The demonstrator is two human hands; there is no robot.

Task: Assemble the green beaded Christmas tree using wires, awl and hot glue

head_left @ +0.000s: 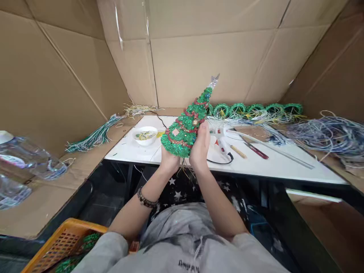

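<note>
Between my hands is a small green glittery Christmas tree [186, 131] with red garlands, little ornaments and a clear star at its tip. It leans to the right, above the front edge of the white table. My left hand [170, 157] supports it from below at the base, its fingers mostly hidden behind the tree. My right hand [200, 146] is wrapped along its right side, thumb upward. Thin wires hang beneath the base between my wrists.
On the white table [127, 149] are a white bowl [145, 136] of small pieces, a glue gun [223, 146], red-handled pliers [257, 151] and a clear rod [284, 153]. Green rings [239, 110] line the back. Wire bundles [335, 132] lie right; an orange basket [61, 242] stands lower left.
</note>
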